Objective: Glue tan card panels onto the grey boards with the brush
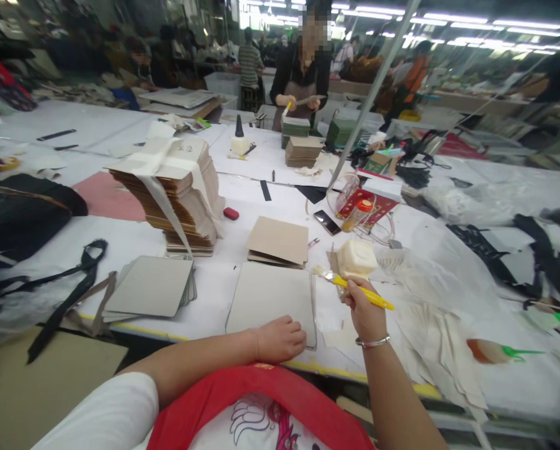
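My right hand (362, 306) is closed round a yellow-handled brush (355, 289); its bristles point left, just beside a small cream glue tub (356, 257). My left hand (280, 339) rests with curled fingers on the near edge of a grey card sheet (270, 294) that lies flat on the white table (224, 281) in front of me. Whether the left hand grips the card's edge or merely presses on it I cannot make out.
A tall bundled stack of brown cards (179, 194) stands at the left, grey boards (151, 284) lie nearer, and a small brown pile (279, 240) sits behind the sheet. A phone (327, 222), a red box (371, 203) and plastic wrap lie at the right. A person (303, 75) works opposite.
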A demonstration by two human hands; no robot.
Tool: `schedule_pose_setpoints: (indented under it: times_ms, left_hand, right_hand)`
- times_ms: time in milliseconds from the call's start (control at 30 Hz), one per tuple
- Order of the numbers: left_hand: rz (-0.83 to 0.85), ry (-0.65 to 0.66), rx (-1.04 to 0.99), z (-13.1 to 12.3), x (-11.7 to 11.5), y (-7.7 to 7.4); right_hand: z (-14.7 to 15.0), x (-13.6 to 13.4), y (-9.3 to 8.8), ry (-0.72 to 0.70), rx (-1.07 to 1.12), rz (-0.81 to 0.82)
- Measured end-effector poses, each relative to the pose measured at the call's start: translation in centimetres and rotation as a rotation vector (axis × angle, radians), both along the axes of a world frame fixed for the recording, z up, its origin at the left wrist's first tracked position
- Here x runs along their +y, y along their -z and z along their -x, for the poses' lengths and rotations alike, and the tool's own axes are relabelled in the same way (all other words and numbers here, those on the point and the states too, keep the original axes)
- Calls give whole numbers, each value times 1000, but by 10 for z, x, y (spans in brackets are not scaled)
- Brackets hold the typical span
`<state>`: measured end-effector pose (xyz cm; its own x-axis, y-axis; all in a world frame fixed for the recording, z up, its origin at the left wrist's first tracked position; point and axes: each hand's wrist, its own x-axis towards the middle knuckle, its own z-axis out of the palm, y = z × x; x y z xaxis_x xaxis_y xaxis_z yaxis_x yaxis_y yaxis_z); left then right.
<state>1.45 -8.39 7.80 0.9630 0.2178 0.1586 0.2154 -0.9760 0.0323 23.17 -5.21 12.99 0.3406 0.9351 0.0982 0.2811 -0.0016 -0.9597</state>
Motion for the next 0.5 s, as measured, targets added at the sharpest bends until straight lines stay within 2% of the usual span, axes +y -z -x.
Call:
schedule_pose_setpoints:
  times_ms: [167,267,400,467,500]
  left_hand:
    - [77,-206,24,22,-3,-2]
    - [136,-192,47,27,-3,2]
    - [153,-163,25,25,0,10]
    - [153,-162,10,26,1,13]
    - [154,-166,4,27,2,15]
  right_hand:
    - [49,29,-12,-340,0,130]
    - [89,42,-11,-578,22,209]
    - [131,52,4,-935,3,325]
    - [143,60,14,-1028,-30,383]
    - [147,65,18,-1024,-49,396]
